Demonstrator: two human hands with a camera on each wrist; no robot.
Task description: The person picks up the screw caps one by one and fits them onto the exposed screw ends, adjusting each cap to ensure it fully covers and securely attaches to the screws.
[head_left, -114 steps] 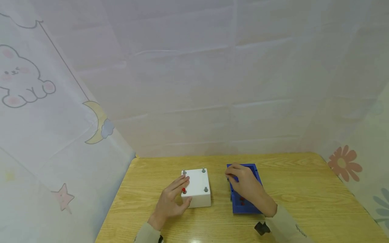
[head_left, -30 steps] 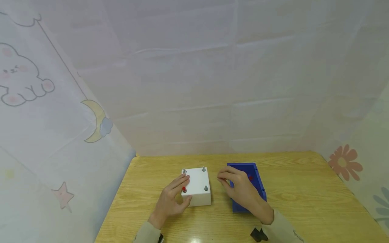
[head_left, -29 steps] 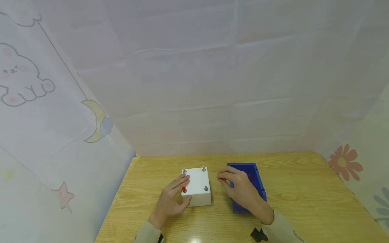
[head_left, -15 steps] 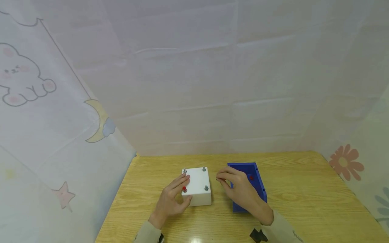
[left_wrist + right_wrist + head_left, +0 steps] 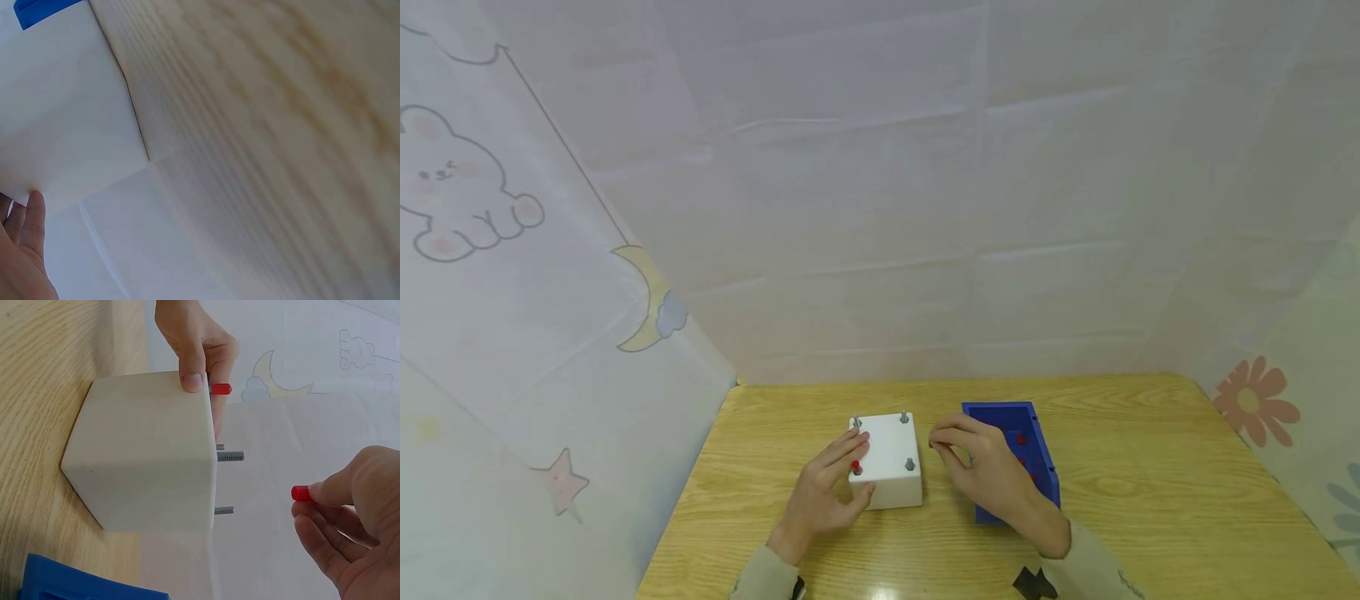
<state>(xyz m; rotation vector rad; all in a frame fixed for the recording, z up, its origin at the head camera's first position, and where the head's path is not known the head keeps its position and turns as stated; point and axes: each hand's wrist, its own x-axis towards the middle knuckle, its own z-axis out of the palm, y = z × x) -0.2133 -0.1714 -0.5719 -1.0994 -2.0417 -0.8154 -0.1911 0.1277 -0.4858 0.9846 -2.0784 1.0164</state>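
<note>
A white box point(image 5: 889, 446) stands on the wooden table with a threaded metal bolt upright near each top corner. The near-left bolt wears a red cap point(image 5: 220, 389); bare thread shows on the others, such as the bolt point(image 5: 231, 456) in the right wrist view. My left hand point(image 5: 820, 493) holds the box at its near-left corner, fingers across the top and thumb against the front face. Between thumb and index finger my right hand point(image 5: 988, 468) pinches another small red cap point(image 5: 300, 493). That hand hovers right of the box, apart from the bolts, its wrist side overlapping the blue tray.
The blue tray point(image 5: 1051, 468) sits right of the box with several red caps point(image 5: 1021, 438) inside, partly hidden by the right hand. A patterned white cloth point(image 5: 865, 208) hangs behind and beside the table point(image 5: 1150, 475).
My right hand has come leftward from over the blue tray to beside the box, a red cap in its pinch, creeping slightly left lately. The left hand and box have stayed in place.
</note>
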